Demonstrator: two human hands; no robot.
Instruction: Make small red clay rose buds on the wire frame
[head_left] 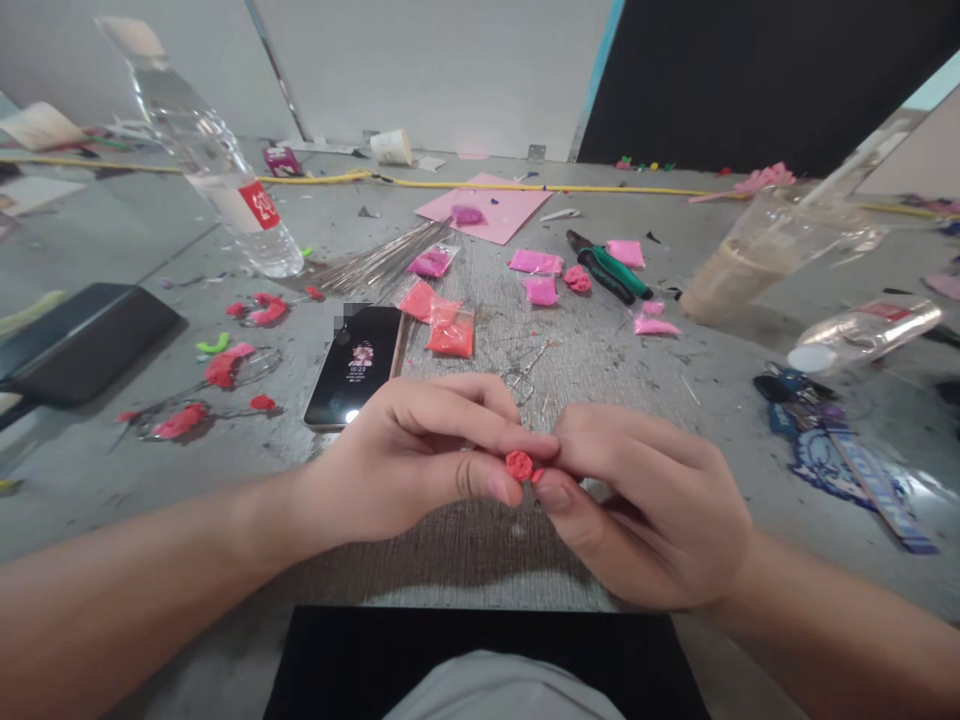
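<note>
1. Grey table (pixel 720 400) is spreading out around the phone (pixel 352 365), and a pale wall (pixel 427 60) is standing far beyond it.
2. Right of the phone and nearer to us, the red clay (pixel 519 464) is sitting between our two hands, at the very tips of the fingers.
3. Our left hand (pixel 420 455), the one nearer the phone, is holding the clay: thumb and forefinger are closing down to its thickness, with no spare gap showing.
4. Our right hand (pixel 652 500) is meeting it from the side away from the phone. Its fingers are curling in, and its thumb tip is touching a small red bit (pixel 537 477) just beside the clay. We are not managing to tell whether they are pinching that bit, or whether it is joining the clay.
5. From the right thumb, the clay is lying toward the phone side, slightly higher in our view.
6. Its coiled face is pointing back toward us, away from the phone. That face is looking nearly round, so no long axis is showing across it; its depth is hiding behind the fingers.
7. Other red pieces (pixel 221 370) are lying left of the phone, orange packets (pixel 452 338) are resting to its right, and wires (pixel 390 258) are fanning out beyond it. Green pliers (pixel 611 270) are lying beyond it to the right, while a bottle (pixel 225 185) is standing beyond it to the left.
</note>
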